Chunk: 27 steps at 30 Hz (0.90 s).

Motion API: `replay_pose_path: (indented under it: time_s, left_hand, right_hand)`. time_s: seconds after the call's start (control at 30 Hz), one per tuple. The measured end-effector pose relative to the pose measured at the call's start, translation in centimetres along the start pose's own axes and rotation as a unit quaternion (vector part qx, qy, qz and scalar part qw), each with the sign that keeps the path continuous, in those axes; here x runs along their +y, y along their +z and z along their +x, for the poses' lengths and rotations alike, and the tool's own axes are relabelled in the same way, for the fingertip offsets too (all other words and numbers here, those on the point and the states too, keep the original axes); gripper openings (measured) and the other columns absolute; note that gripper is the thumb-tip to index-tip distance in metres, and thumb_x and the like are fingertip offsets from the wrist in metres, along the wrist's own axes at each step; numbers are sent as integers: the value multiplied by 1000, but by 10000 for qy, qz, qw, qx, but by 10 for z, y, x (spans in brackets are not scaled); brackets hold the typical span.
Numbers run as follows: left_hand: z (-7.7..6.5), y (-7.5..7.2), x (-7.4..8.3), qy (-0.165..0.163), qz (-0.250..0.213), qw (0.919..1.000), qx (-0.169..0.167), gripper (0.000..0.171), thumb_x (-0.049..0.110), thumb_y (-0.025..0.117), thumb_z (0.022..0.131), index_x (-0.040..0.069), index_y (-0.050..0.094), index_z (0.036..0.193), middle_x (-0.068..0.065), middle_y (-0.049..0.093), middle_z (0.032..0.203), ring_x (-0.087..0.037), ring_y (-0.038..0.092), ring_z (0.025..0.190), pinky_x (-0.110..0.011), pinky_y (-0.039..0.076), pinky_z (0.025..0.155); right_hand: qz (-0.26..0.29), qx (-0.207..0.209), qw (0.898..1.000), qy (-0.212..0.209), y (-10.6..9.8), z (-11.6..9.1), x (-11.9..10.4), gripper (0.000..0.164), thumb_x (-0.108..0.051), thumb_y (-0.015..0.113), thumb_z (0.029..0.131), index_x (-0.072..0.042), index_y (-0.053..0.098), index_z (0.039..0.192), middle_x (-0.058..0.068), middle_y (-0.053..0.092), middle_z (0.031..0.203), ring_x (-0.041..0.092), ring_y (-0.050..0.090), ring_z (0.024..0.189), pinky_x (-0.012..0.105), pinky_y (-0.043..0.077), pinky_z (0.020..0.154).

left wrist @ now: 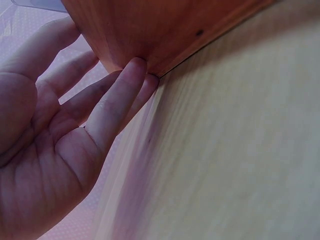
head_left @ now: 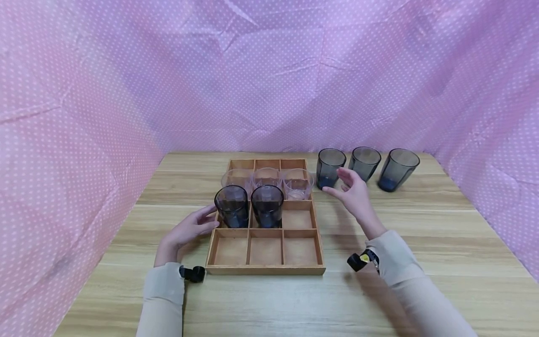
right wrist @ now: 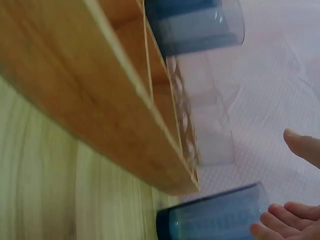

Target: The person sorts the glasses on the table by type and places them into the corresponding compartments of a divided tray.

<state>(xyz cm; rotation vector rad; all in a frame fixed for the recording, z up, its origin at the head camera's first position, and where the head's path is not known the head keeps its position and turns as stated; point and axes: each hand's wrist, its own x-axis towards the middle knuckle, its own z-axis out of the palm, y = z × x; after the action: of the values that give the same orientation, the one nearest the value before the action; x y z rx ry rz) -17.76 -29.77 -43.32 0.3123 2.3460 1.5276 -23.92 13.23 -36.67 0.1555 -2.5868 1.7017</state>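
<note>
A wooden box with compartments (head_left: 266,271) lies on the table, with my left hand (head_left: 188,230) at its left side. The left wrist view shows these fingertips touching the box's outer wall. Two dark tinted glasses, one at the left (head_left: 232,207) and one in the middle (head_left: 267,207), stand in the third row from the back. Behind them are three clear glasses (head_left: 297,183) in a row. My right hand (head_left: 353,194) reaches toward a dark tinted glass (head_left: 330,164) right of the box, thumb and fingers spread beside it, holding nothing.
Two more dark tinted glasses stand at the back right, one upright (head_left: 365,159) and one farther right (head_left: 398,169). A pink dotted cloth (head_left: 269,93) hangs behind and along both sides of the wooden table (head_left: 269,309).
</note>
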Motion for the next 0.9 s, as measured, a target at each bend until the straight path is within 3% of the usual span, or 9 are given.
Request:
replay_pose_path:
  time_s: [0.33,0.67,0.9]
  left_hand:
    - [3,-3,0,64,16,9999,-81,70,19,57,98,1,19,153,-28,19,158,-48,32,139,-46,42,108]
    - [2,-2,-1,13,27,10000,-82,71,20,58,98,0,19,153,-27,19,158,-48,32,139,-47,45,106]
    - [0,-4,2,-23,41,10000,-42,70,19,58,98,0,20,153,-27,20,158,-48,33,139,-47,45,106]
  right_hand:
    - [-478,727,9959,228,-8,26,2,79,-17,76,84,5,32,146,23,39,151,34,37,142,44,38,114]
    - [-975,703,9911,575,-11,47,8,85,-31,76,84,1,31,149,20,39,152,35,40,140,45,35,115]
    - [-815,577,9928,659,-7,59,13,87,-31,76,84,1,29,150,22,37,152,35,37,142,44,32,118]
